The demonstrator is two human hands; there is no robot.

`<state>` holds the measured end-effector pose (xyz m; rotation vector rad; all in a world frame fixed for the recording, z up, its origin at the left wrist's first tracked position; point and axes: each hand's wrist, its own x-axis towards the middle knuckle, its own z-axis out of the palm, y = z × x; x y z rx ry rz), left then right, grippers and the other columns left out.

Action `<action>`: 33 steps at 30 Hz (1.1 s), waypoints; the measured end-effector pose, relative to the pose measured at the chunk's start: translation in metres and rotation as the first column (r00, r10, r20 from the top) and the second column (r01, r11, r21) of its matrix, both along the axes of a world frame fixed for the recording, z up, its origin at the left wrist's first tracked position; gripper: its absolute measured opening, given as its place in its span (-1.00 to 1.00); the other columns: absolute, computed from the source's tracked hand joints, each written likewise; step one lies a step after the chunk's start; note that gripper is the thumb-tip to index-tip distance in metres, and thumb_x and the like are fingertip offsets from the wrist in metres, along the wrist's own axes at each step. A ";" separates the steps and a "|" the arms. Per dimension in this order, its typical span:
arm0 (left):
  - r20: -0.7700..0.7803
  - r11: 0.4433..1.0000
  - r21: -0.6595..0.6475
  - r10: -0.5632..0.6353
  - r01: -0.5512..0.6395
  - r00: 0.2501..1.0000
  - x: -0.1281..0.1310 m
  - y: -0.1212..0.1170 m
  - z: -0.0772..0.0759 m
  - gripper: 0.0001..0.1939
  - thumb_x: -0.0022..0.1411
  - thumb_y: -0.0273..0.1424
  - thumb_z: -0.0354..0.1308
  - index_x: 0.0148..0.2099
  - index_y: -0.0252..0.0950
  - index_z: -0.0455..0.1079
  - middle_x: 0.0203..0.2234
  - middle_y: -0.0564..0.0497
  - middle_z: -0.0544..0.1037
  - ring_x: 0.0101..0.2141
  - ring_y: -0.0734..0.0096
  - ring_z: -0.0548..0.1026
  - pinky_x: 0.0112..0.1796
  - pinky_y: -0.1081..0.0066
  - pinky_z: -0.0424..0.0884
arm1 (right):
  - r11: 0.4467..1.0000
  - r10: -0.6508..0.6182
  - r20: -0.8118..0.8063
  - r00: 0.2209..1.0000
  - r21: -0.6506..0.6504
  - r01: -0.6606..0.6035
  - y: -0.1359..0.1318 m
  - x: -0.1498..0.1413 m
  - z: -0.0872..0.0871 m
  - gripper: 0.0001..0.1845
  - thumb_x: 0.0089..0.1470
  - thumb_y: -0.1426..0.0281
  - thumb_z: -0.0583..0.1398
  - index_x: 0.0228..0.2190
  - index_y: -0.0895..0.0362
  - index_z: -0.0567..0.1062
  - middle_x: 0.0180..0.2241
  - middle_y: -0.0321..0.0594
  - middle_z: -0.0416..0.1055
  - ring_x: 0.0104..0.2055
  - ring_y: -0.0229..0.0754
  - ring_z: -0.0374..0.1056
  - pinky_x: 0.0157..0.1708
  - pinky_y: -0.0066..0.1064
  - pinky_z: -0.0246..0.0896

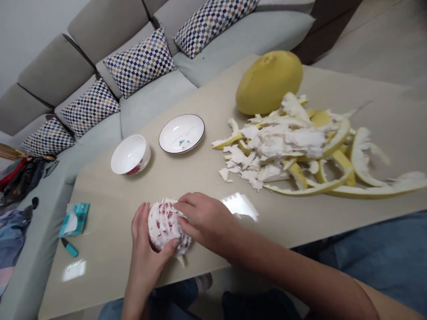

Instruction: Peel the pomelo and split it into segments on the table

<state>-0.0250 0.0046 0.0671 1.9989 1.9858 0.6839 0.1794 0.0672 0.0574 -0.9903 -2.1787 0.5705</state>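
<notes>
A peeled pomelo (165, 226), white with pith and showing red flesh in streaks, is at the table's near edge. Around its left side and front wraps my left hand (147, 242), thumb pressed on the near face. My right hand (203, 220) is at the pomelo's right side, fingers bent and pinched against its surface; whatever lies between the fingertips is too small to make out. A strip of pith hangs from the fruit's underside.
Pomelo peel and pith (287, 142) lie heaped on the right, before a whole yellow pomelo (270, 82). Beyond my hands stand a white bowl (128, 153) and a plate (182, 133). A tissue pack (75, 220) and a teal-handled knife (70, 248) are at left. A sofa (150, 102) borders the table (110, 213).
</notes>
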 end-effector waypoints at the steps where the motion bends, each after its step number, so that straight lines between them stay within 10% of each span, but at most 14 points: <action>1: -0.024 1.000 0.011 -0.013 0.013 1.000 0.002 -0.001 0.000 -0.10 0.13 -0.17 0.30 0.41 -0.08 -0.04 0.31 -0.19 0.12 0.32 -0.06 0.11 0.27 -0.15 0.11 | 1.000 0.013 0.052 0.999 -0.012 -0.012 0.004 0.001 0.003 -0.82 0.21 0.46 0.14 -0.18 0.18 0.52 -0.22 -0.07 0.48 -0.20 -0.06 0.38 -0.23 -0.27 0.29; 16: -0.090 0.995 0.103 -0.005 0.014 0.996 0.013 0.007 -0.004 -0.18 0.10 -0.21 0.33 0.34 -0.07 0.08 0.24 -0.17 0.17 0.25 -0.06 0.20 0.20 -0.09 0.24 | 0.994 0.102 0.368 0.924 -0.011 -0.106 0.029 -0.008 0.025 -0.88 0.13 0.61 0.19 -0.33 0.23 0.53 -0.35 -0.05 0.46 -0.38 -0.14 0.33 -0.48 -0.39 0.03; 26: -0.032 0.989 0.082 -0.119 0.121 0.992 -0.003 0.009 0.000 -0.20 0.05 -0.19 0.35 0.30 -0.07 0.13 0.23 -0.16 0.19 0.24 -0.04 0.23 0.20 -0.05 0.24 | 0.989 -0.137 -0.079 0.987 0.053 0.141 0.042 -0.012 -0.019 -0.82 0.16 0.55 0.14 -0.35 0.22 0.57 -0.38 -0.11 0.51 -0.33 -0.16 0.40 -0.30 -0.38 0.23; 33: 0.098 0.993 0.102 -0.063 0.053 0.993 -0.026 0.011 -0.015 -0.22 0.13 -0.04 0.25 0.33 -0.12 0.13 0.24 -0.17 0.22 0.26 -0.05 0.21 0.22 -0.03 0.21 | 0.964 -0.239 -0.334 0.912 0.033 0.264 0.045 0.036 0.003 -0.76 0.21 0.51 0.13 -0.20 0.10 0.60 -0.24 -0.16 0.59 -0.21 -0.15 0.50 -0.17 -0.31 0.40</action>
